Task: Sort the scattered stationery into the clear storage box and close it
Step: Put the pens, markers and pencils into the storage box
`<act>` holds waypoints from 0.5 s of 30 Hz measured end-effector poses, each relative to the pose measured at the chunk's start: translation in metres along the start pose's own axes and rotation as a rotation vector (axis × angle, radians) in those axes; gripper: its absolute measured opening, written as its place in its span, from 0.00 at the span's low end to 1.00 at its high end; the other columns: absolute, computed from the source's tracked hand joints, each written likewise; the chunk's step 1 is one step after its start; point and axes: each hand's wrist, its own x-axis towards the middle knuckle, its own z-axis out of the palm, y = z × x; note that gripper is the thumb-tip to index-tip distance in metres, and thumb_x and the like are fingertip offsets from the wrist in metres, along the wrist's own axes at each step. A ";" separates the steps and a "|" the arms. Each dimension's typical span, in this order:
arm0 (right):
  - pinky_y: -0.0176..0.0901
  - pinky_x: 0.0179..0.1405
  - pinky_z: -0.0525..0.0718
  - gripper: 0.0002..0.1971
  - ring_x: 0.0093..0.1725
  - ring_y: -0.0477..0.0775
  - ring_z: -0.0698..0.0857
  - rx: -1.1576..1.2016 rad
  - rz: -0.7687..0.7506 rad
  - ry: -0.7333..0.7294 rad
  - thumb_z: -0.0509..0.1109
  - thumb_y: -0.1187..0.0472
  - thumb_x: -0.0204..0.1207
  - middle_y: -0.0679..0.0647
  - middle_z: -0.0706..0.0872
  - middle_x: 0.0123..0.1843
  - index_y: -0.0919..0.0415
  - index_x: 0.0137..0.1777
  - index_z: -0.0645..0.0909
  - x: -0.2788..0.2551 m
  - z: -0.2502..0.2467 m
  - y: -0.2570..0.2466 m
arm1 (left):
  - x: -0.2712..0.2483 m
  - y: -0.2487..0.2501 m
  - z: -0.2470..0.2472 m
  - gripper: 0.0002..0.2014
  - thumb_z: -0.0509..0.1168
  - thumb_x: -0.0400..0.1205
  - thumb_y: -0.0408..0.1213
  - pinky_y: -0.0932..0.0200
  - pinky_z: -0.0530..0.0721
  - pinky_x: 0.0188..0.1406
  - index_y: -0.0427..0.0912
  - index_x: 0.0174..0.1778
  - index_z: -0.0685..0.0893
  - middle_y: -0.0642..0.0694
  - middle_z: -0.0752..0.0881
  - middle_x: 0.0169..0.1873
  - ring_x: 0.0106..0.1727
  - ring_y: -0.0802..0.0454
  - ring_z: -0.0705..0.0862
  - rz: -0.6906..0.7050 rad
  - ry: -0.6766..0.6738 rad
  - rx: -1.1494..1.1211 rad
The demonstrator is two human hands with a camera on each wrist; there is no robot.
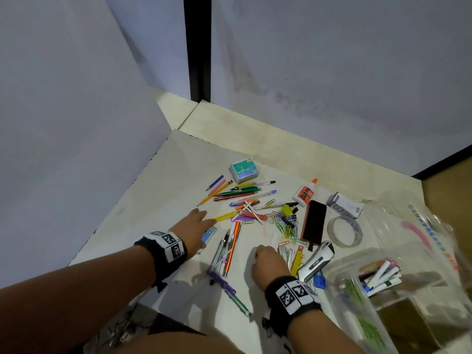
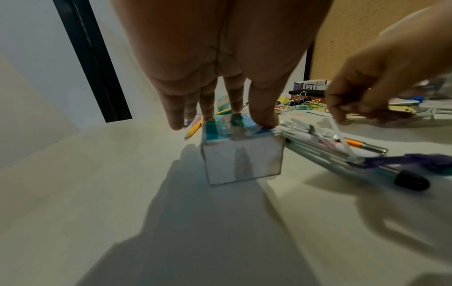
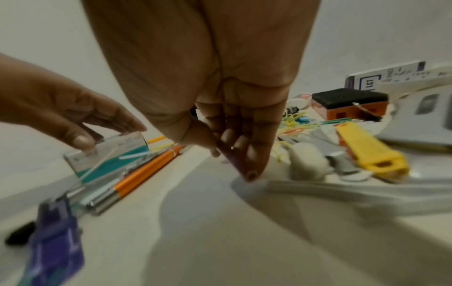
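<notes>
My left hand (image 1: 198, 224) reaches to the left edge of the stationery pile. Its thumb and fingers pinch a small teal-and-white staple box (image 2: 240, 152) that stands on the white tabletop (image 1: 163, 190); the right wrist view shows the same staple box (image 3: 110, 156) between thumb and fingertips. My right hand (image 1: 267, 259) is curled near the table's front and pinches a thin dark purple piece (image 3: 232, 162) that I cannot identify. The clear storage box (image 1: 357, 305) stands open at the lower right with several markers inside.
Pens (image 1: 229, 249) lie between my hands. Beyond them are paper clips (image 1: 287, 226), a black eraser (image 1: 313, 222), a glue bottle (image 1: 305, 191), a tape roll (image 1: 344, 231), a white stapler (image 1: 316, 260) and stacked green boxes (image 1: 244, 169). A clear plastic bag (image 1: 421, 226) lies right.
</notes>
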 end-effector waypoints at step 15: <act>0.51 0.50 0.81 0.12 0.55 0.63 0.83 0.116 -0.015 0.103 0.54 0.64 0.80 0.60 0.83 0.56 0.61 0.62 0.69 0.024 0.020 -0.039 | -0.025 -0.004 0.029 0.34 0.49 0.87 0.49 0.41 0.48 0.82 0.42 0.82 0.36 0.40 0.39 0.83 0.85 0.40 0.41 0.080 0.043 0.299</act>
